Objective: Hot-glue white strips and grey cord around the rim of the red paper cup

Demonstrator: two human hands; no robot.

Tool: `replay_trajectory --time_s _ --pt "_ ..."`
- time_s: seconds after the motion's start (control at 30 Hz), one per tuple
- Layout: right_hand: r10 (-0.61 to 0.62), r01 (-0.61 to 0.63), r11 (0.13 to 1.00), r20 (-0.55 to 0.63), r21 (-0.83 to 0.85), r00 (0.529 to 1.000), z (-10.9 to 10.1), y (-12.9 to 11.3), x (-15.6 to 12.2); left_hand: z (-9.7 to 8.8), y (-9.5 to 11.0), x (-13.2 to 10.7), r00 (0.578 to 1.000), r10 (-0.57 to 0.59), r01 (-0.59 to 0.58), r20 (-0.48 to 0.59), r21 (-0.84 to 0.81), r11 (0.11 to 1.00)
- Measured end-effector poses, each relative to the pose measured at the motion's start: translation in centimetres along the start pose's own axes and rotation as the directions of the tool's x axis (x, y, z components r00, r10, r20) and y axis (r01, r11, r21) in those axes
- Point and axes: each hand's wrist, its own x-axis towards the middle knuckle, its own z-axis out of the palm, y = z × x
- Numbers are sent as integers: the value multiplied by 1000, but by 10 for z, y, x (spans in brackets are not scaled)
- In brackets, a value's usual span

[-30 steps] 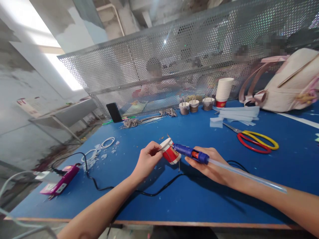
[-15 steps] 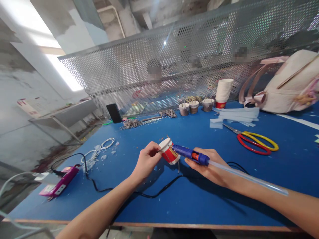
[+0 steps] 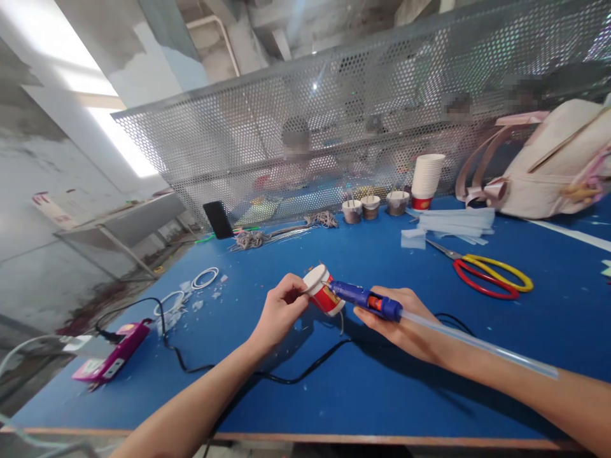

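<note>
A person's left hand pinches a small red-and-white cup at its left edge, thumb and fingers closed on it. The cup is tilted, near the middle of a blue table, with a grey cord hanging from its lower right end. The right hand is wrapped around a blue glue gun, whose nozzle points left at the cup; whether they touch is too small to tell. A clear glue stick runs from the gun's back end along the right forearm. To the right lie scissors with red and yellow handles, near pale strips. Beyond them stands a cup stack. At left is a purple power strip.
</note>
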Motion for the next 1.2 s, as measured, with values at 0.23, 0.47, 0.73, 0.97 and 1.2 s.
replay_trajectory --time_s 0.23,0.47,0.73,0.97,1.2 --pt "146 -146 988 -2 48 989 -4 0 4 -1 -2 1 1000 19 -19 17 -21 1000" --pt "111 -114 990 42 82 993 -2 -4 1 -1 -2 1 999 26 -26 29 -12 1000" --pt "215 -216 970 20 112 976 -7 1 6 -2 -2 1 999 36 -36 28 -22 999" --pt "90 -92 994 32 60 995 -2 -4 0 -1 0 0 999 23 -23 33 -9 1000" --pt "15 -15 1000 53 13 999 4 -4 -4 -1 0 0 999 12 -12 41 -5 1000"
